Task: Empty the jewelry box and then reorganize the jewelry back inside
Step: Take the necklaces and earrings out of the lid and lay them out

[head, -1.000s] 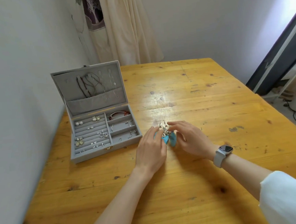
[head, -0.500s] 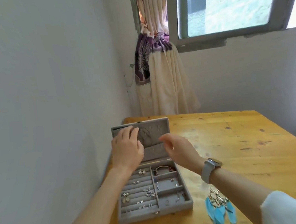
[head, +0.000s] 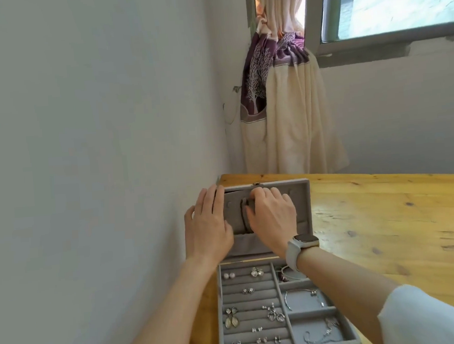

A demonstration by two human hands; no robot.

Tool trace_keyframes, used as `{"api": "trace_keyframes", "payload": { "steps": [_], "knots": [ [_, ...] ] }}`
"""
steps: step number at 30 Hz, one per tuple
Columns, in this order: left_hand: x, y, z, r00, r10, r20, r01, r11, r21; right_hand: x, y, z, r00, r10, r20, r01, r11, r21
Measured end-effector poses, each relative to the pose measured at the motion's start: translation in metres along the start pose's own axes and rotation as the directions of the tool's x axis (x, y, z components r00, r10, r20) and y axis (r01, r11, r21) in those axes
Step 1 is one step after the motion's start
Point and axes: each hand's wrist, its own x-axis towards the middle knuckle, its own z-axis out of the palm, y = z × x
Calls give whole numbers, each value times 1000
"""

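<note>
A grey velvet jewelry box [head: 350, 332] stands open at the table's left edge, its lid [head: 301, 193] upright. My left hand [head: 209, 226] grips the lid's left edge. My right hand [head: 272, 217] is inside the lid, its fingers closed on a dark cord necklace [head: 243, 216] that hangs there. The tray holds several earrings [head: 230, 318] in the ring rolls on the left. On the right are a silver bangle [head: 304, 296], a chain bracelet [head: 323, 331] and a beaded bracelet [head: 282, 274] partly hidden by my wrist.
A white wall [head: 98, 154] runs right along the box's left side. The yellow wooden table [head: 385, 228] spreads to the right. A cream and purple curtain [head: 282, 100] hangs behind the table under a window [head: 397, 4].
Both hands left the blue feather earrings on the table and went to the lid. The right hand has closed on the cord necklace. The camera moved closer; the feather earrings are out of view.
</note>
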Motion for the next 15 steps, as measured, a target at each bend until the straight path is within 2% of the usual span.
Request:
{"api": "trace_keyframes", "payload": {
  "steps": [4,11,15],
  "knots": [
    [0,-2,4,1000,4,-17,-4,1000,-15,3,-6,5,1000,-16,-6,15,995,-98],
    [-2,-3,2,1000,-7,-17,7,1000,2,9,-3,-1,999,-12,-36,14,998,57],
    [-2,-3,-2,1000,-4,14,4,1000,28,18,-6,-16,998,-66,-15,67,988,141]
  ]
}}
